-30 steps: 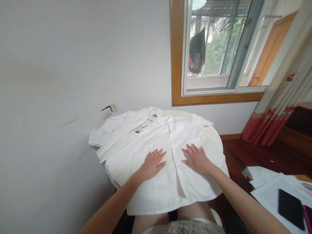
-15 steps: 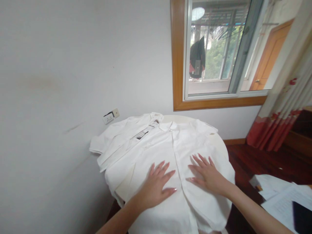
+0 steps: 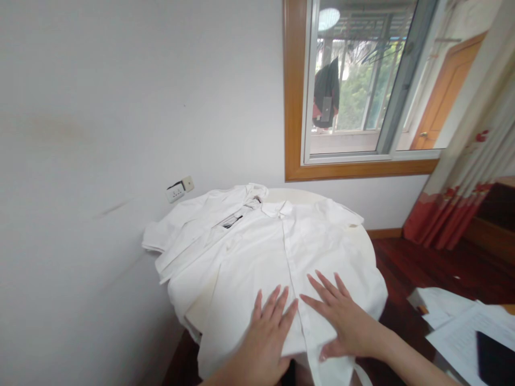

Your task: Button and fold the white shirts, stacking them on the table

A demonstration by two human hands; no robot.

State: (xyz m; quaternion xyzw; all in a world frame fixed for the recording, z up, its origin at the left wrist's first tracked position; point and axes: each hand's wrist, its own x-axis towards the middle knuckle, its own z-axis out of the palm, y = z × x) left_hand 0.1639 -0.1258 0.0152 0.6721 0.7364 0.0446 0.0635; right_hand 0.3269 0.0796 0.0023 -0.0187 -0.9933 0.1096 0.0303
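Both hands have been drawn toward the lower edge of the frame since the prev. frame, and the gap between them has been narrowed. L hand point(image 3: 267, 335) is laid palm down on the white shirt point(image 3: 325, 241), lower ctr; fingers extended, slightly spread, nothing seen gripped. R hand point(image 3: 348, 319) is placed just beside it, to the right; fingers fanned wide, thumb set well apart near the hem; whether any cloth is pinched by the thumb can't be told. Index fingertips are nearly met at the front placket point(image 3: 290, 262). Shirt is spread front up across ctr and lower ctr of frame, collar point(image 3: 277, 208) pointed away, on a round pale table point(image 3: 295, 196). A 2nd white garment point(image 3: 189, 222) is laid at its left, approx. mid-left, partly overlapped w/ it. Wall socket point(image 3: 176, 192) is seen above that garment. Papers point(image 3: 454, 335) and a dark flat device point(image 3: 494, 356) are seen lower right; curtain point(image 3: 450, 187) is hung at right, window point(image 3: 358, 91) upper right.
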